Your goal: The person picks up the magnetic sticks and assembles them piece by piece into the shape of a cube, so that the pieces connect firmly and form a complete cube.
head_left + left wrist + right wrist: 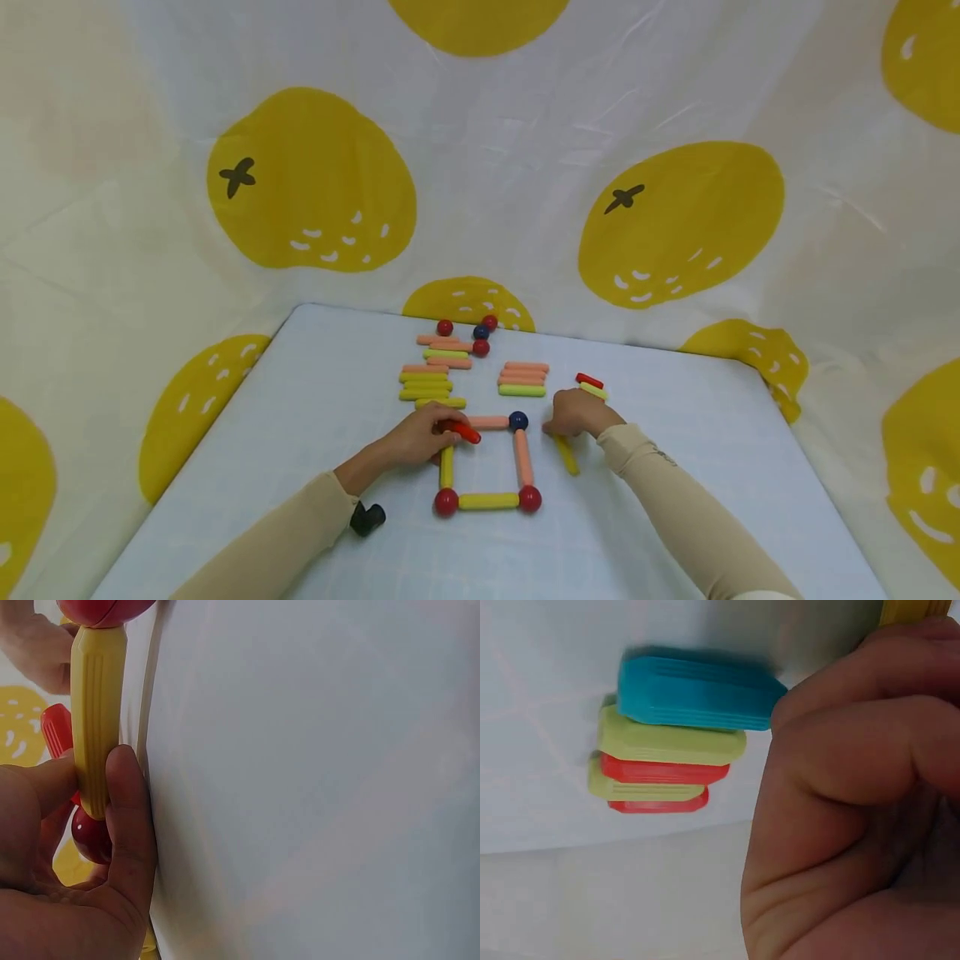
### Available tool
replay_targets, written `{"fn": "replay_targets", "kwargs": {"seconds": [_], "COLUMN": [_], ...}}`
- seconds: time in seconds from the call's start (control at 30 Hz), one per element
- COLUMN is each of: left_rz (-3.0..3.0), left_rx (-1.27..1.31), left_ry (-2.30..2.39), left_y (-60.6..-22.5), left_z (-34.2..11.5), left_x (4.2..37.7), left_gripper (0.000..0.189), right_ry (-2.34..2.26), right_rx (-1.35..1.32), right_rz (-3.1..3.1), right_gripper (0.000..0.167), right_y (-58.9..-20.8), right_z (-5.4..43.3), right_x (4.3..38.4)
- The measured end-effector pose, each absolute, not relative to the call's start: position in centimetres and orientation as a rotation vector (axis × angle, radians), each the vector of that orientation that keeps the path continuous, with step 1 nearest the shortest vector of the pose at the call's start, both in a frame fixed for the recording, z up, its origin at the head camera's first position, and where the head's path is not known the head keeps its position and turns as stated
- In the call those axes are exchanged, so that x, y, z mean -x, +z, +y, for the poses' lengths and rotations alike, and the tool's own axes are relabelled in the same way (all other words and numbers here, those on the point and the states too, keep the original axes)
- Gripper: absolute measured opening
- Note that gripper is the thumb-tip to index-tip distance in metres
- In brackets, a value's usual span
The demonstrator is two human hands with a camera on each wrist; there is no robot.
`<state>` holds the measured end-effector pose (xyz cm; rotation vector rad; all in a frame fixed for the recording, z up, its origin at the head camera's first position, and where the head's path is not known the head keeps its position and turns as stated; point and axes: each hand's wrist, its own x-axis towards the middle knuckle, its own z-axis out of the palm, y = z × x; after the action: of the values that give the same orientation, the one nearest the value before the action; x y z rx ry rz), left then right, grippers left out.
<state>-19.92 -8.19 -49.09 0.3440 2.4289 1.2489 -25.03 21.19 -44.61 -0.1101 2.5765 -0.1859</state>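
Observation:
In the head view, yellow and pink magnetic sticks joined by balls form a square frame (pixel 487 501) on the table. My left hand (pixel 416 436) is at its far left corner. The left wrist view shows thumb and finger pinching a yellow magnetic stick (pixel 97 712) of the frame near a dark red ball (pixel 91 835). A red magnetic stick (pixel 468 432) juts from the same hand over the frame. My right hand (pixel 576 413), to the frame's right, has curled fingers gripping another yellow magnetic stick (pixel 567 457); its upper part is hidden.
Behind the frame lie rows of yellow sticks (pixel 423 385) and pink sticks (pixel 523 377). Farther back are red balls (pixel 445 327) and a blue ball (pixel 481 332). A blue stick (pixel 697 694) lies beside my right hand, near red and pale green ones. A black object (pixel 367 518) sits near my left wrist.

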Motion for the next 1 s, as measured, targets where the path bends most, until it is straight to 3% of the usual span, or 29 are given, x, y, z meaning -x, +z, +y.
{"fn": "replay_targets", "kwargs": {"seconds": [0.47,1.0], "left_rz": [2.454,2.445], "left_rx": [-0.327,-0.275], "left_ry": [1.231,1.223], "left_y": [-48.9,-48.5], "left_z": [-8.1,-7.7], "left_x": [20.1,19.8], "left_gripper": [0.023,0.024], "right_ry": [-0.615,-0.873], "right_rx": [0.043,0.159], "right_rz": [2.356,2.139], "right_gripper": [0.030,0.025], "right_y": [-43.3,-45.0], "right_z": [26.6,30.9], "right_x": [25.9,23.5]}}
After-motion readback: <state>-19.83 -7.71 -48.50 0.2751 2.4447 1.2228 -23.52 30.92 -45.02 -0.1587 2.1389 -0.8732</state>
